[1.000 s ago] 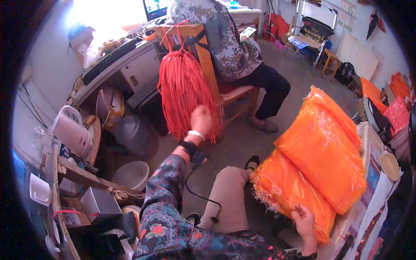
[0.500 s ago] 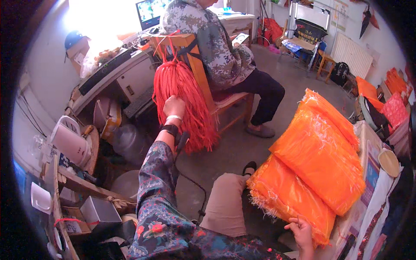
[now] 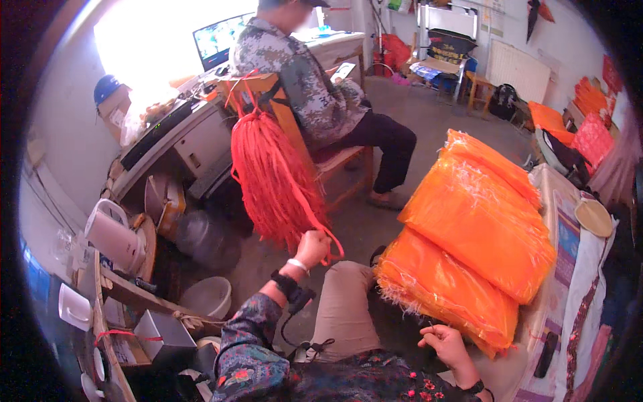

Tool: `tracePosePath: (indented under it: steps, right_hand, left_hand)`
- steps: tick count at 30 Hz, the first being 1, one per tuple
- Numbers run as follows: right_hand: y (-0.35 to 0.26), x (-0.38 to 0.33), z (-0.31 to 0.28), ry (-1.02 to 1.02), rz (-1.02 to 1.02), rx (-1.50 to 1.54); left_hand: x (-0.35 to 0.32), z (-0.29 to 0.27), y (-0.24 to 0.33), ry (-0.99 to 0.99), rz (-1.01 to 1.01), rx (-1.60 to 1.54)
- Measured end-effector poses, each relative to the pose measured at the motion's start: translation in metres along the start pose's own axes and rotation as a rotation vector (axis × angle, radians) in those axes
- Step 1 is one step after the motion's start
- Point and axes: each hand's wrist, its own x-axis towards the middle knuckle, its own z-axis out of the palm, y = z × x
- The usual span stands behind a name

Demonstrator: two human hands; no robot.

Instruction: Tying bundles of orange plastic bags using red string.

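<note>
A thick bundle of red strips (image 3: 274,177) hangs from the back of a wooden chair (image 3: 295,127). My left hand (image 3: 313,248) is closed at the bundle's lower end, gripping a red strip (image 3: 335,249) that loops out past the fingers. My right hand (image 3: 447,345) is at the lower right, with thumb and fingers curled together just below a stack of orange woven bags (image 3: 462,281). Whatever those fingers hold, if anything, is too small to make out. The bags lie in overlapping folded layers with frayed pale edges.
A person in a camouflage jacket (image 3: 288,80) sits on the chair, facing away from me. At left are a white pitcher (image 3: 110,231), a white bucket (image 3: 211,295) and a metal box (image 3: 166,336). A cloth-covered table edge (image 3: 559,281) runs along the right.
My left hand has moved from the bundle's middle down to its lower end, drawing a strip toward me. My right hand has shifted slightly left. The view has tilted a little.
</note>
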Motion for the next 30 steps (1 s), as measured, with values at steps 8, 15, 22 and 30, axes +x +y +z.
tracePosePath:
  steps: [8, 15, 22, 30]
  right_hand:
    - [0.006, -0.005, 0.001, 0.005, -0.054, 0.017]
    - [0.008, -0.009, 0.005, -0.06, -0.065, -0.037]
    - [0.007, 0.019, 0.021, -0.088, -0.186, -0.018]
    - [-0.032, 0.019, 0.024, 0.091, -0.158, 0.779]
  left_hand:
    - [-0.033, -0.002, 0.042, -0.074, -0.332, -0.393]
    - [-0.057, -0.023, 0.026, -0.036, -0.39, -0.213]
    - [-0.089, 0.015, 0.086, -0.297, -0.316, -0.876]
    - [-0.144, 0.081, 0.147, -0.607, -0.465, -0.986]
